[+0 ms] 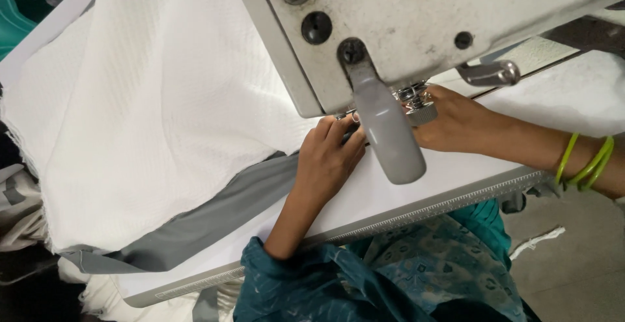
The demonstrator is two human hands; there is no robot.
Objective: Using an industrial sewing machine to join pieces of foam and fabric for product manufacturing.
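A worn white sewing machine head [416, 22] fills the top of the view, with a grey lever [390, 140] hanging in front of it. My left hand [329, 156] lies on the white textured fabric [150, 100] just left of the needle area, its fingertips curled down onto the cloth where a grey strip [215, 214] meets it. My right hand [456, 123] rests on the white machine table [456, 172] right of the presser foot [416, 104]. Its fingers are hidden behind the lever and machine head. Green bangles [586, 162] circle my right wrist.
The white fabric spills off the table's left side in a big pile. The table's front edge [416, 214] carries a printed ruler. A metal knee or foot lever [491, 73] sticks out under the machine at right. Teal clothing [390, 270] lies below, and grey floor at lower right.
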